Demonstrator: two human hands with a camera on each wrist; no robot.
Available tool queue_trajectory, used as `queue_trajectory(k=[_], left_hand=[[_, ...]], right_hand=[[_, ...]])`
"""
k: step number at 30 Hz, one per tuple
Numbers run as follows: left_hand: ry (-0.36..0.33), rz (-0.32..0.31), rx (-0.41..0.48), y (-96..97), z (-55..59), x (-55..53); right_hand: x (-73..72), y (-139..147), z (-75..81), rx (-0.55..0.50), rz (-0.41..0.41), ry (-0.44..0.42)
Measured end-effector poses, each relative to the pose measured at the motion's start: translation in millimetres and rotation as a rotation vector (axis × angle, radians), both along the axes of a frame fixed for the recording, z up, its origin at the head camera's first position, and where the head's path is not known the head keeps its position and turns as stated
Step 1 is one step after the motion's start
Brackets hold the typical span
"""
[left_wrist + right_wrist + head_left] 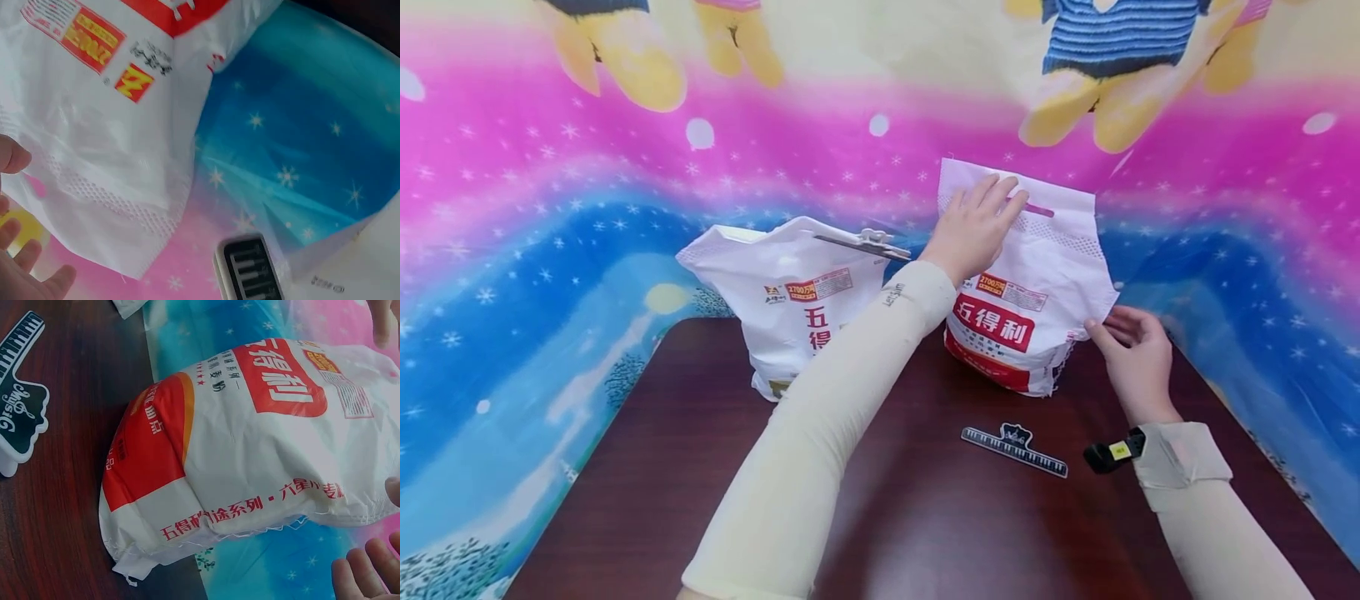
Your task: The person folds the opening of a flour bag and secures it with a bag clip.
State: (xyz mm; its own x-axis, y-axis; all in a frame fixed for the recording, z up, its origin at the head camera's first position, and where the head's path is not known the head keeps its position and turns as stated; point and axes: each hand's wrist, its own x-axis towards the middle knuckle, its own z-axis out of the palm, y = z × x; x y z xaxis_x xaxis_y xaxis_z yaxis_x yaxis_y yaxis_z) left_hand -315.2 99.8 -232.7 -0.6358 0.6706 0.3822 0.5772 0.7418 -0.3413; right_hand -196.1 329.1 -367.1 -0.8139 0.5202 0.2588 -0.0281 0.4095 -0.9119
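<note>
A white plastic flour bag (1006, 333) with red panels stands upright on the table, its top flap with a handle slot unfolded. My left hand (976, 227) is at the upper left of this flap, fingers spread; the left wrist view shows its thumb (12, 156) over the bag's front. At the bag's right edge is my right hand (1138, 358), its thumb by the edge and its fingers (362, 575) apart from the thumb. A piano-keyboard clip (1015, 450) lies in front of the bag.
To the left stands a second white flour bag (782, 317) with another clip (868, 243) across its folded top. The dark wooden table (700, 467) backs onto a colourful printed cloth (820, 133). A black strap end (1111, 454) hangs from my right wrist.
</note>
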Motion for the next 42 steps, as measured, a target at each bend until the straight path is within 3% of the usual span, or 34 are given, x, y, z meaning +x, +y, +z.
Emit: queue_trajectory(k=[9, 14, 22, 32, 42], left_hand=[[-0.004, -0.028, -0.033, 3.5, 9.1, -12.2], [-0.023, -0.053, -0.012, 6.6, 15.0, -13.0], [-0.069, -0.033, 0.013, 20.4, 24.1, -11.2], [-0.055, -0.033, 0.006, 36.7, 14.1, -1.7], [0.008, -0.102, 0.066, 33.5, 13.4, -3.1]], right_hand=[[-4.8, 4.6, 5.9, 0.085, 0.072, -0.029], [-7.6, 0.6, 7.9, 0.12, 0.092, -0.055], [-11.8, -6.7, 9.8, 0.103, 0.107, -0.037], [-13.4, -12.2, 9.1, 0.056, 0.045, 0.024], [-14.0, -13.0, 5.5, 0.101, 0.055, 0.024]])
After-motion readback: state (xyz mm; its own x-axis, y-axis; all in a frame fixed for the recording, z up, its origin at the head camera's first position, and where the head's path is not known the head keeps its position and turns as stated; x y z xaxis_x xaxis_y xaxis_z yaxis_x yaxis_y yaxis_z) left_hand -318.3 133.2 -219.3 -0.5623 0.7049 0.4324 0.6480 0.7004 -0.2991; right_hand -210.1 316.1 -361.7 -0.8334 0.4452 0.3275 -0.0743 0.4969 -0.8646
